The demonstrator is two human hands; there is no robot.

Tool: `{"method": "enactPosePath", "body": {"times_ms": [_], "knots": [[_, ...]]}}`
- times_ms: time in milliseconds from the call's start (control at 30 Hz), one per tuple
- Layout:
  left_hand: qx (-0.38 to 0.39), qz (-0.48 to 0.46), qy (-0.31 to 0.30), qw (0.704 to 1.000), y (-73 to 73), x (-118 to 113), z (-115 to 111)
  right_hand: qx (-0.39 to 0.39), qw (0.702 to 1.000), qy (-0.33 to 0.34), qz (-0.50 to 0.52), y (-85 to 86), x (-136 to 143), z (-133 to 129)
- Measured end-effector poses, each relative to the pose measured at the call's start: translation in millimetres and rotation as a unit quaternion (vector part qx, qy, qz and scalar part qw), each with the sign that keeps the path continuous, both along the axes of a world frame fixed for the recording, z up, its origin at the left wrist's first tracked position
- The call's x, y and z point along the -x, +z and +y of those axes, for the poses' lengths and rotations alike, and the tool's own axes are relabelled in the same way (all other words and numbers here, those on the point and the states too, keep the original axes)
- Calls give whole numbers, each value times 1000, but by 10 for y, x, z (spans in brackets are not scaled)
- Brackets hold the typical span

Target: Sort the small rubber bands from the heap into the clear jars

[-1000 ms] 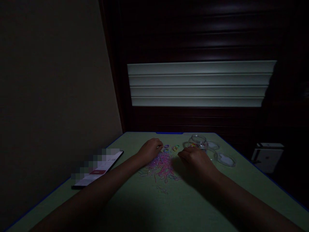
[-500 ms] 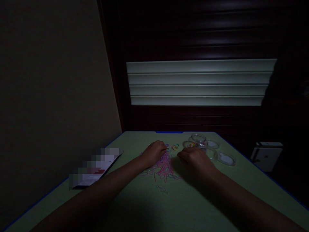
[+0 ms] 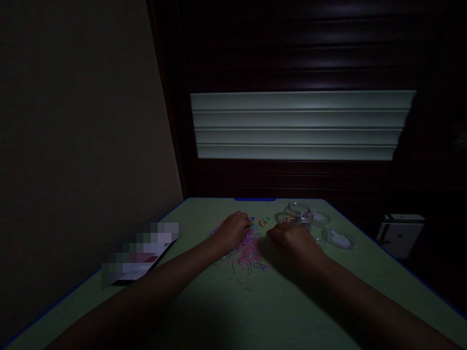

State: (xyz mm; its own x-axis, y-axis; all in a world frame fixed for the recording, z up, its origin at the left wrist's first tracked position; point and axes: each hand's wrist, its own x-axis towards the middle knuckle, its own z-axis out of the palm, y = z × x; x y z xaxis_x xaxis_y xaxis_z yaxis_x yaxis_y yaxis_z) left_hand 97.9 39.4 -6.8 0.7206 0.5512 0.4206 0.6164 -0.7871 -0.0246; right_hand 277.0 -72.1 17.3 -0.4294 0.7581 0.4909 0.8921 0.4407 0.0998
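A loose heap of small pink, lilac and pale elastic bands [image 3: 248, 253] lies on the pale green table [image 3: 219, 311]. Over its far left side rests my left hand [image 3: 234, 230], fingers curled down and closed; whatever they hold is hidden. My right hand [image 3: 295, 238] is just right of the heap, thumb and fingers pinched together and pointing left. Anything in that pinch is too dark and small to make out. Between and beyond both hands sit a few yellow and green bands [image 3: 264, 222].
Behind my right hand stands a clear jar [image 3: 299, 211] with colourful bits inside; another clear container [image 3: 318, 232] is beside it. Two clear round lids [image 3: 340, 239] lie to the right. A tablet-like screen [image 3: 160, 248], partly blurred, lies left. A white box [image 3: 401, 236] is beyond the right edge.
Both hands hold nearly the same places and poses. The whole view has shifted very slightly; nothing is visibly picked up or released.
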Motion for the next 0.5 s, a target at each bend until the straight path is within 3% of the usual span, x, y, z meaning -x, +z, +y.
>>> {"method": "enactPosePath", "body": {"times_ms": [500], "knots": [[-28, -5, 4, 1000, 54, 5, -77, -3, 1000, 0, 2, 14, -8, -10]]}}
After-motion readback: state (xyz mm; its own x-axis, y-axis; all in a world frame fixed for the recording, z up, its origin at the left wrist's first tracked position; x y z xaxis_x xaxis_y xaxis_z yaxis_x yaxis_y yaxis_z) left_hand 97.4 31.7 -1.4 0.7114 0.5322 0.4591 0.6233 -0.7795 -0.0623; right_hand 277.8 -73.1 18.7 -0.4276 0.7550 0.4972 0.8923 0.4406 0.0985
